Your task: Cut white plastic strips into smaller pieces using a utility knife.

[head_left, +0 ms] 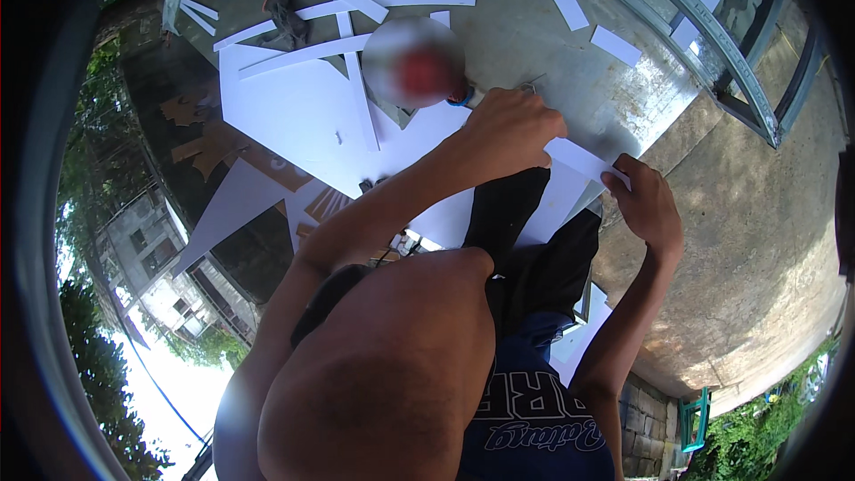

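Observation:
A narrow, flat white strip (582,161) stretches between my two hands. My left hand (515,127) is closed at its left end, with the fingers curled. At the other end my right hand (647,202) pinches the strip between thumb and fingers. A large white sheet (294,111) lies to the left of my left hand, with several loose white strips across its far part. Something with a blue band (461,99) shows just beyond my left hand, partly hidden. Its kind is unclear, since a round blurred patch covers the area beside it.
Two short white pieces (567,5) lie on the grey surface ahead. A metal frame (704,13) stands at the far right. A dark crumpled item (285,20) rests among the strips. A pointed white offcut (236,207) and brown cardboard (276,169) lie at the left.

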`<state>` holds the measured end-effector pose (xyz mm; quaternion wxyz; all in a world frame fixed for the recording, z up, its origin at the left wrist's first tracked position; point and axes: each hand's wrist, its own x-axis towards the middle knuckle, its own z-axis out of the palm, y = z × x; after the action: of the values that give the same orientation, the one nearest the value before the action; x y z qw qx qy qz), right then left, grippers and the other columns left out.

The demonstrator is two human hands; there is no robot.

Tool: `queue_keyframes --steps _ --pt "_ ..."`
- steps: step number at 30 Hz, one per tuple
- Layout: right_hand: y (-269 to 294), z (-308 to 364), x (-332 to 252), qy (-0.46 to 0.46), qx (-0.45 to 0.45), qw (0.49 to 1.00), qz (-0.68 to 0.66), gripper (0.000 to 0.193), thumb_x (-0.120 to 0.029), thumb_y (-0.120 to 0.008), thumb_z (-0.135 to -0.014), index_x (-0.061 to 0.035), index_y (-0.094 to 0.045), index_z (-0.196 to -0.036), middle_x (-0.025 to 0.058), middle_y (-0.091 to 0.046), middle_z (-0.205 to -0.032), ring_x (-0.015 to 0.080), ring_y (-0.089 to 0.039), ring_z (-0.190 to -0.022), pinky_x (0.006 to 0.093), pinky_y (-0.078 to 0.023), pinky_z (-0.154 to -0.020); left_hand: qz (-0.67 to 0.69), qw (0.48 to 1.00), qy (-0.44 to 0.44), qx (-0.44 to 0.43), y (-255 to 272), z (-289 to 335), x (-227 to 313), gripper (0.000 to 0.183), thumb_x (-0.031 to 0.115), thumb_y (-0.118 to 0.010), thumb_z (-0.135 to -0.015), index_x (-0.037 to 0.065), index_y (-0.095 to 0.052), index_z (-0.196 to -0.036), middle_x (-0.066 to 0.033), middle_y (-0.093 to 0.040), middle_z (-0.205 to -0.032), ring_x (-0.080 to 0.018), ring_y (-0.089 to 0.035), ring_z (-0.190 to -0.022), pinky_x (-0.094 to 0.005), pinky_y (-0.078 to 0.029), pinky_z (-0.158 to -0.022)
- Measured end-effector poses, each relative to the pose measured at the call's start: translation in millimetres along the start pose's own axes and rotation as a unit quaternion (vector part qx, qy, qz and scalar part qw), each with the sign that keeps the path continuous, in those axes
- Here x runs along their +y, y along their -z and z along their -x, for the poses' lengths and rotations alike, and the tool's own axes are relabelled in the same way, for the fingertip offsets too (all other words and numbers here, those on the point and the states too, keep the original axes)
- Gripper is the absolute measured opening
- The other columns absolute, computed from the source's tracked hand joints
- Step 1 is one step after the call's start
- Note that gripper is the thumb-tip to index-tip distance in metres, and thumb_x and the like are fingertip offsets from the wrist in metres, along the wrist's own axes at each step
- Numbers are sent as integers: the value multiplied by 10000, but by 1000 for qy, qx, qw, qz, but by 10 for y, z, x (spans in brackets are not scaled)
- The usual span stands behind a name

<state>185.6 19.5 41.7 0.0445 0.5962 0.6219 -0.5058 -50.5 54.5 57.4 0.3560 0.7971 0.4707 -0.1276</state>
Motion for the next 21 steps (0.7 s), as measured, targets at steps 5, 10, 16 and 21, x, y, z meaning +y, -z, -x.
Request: queue_keyframes --steps 5,10,16,21 --pt "93 77 -171 82 -7 987 -140 230 -219 -646 -917 -6 -636 -1001 213 -668 -916 377 -656 -859 427 -487 -739 88 995 -38 23 52 29 -131 393 308 -811 -726 111 -739 -1059 -115 -728 -942 -316 -676 -901 -419 -510 -813" --pt "-19 7 -140 111 55 938 -325 285 -264 -590 -982 6 -591 -889 38 -535 -689 123 -500 -672 294 -388 -624 359 931 -67 3 149 7 -109 431 228 -857 -706 53 -721 -1075 -89 -731 -923 -185 -685 -807 -310 -511 -729" --pt "-180 109 -427 93 106 846 -515 384 -360 -480 -1034 -46 -554 -825 -26 -484 -678 53 -443 -603 208 -333 -551 715 685 -98 94 -92 -61 228 465 214 -819 -777 -29 -646 -1134 -65 -668 -961 -109 -636 -828 -226 -498 -676" --pt "-414 106 -520 81 83 755 -646 317 -357 -462 -1038 -63 -500 -928 29 -560 -709 83 -482 -502 202 -346 -425 795 599 -67 76 -221 -39 372 448 324 -593 -977 -31 -545 -1246 -71 -634 -915 -105 -634 -778 -220 -505 -651"
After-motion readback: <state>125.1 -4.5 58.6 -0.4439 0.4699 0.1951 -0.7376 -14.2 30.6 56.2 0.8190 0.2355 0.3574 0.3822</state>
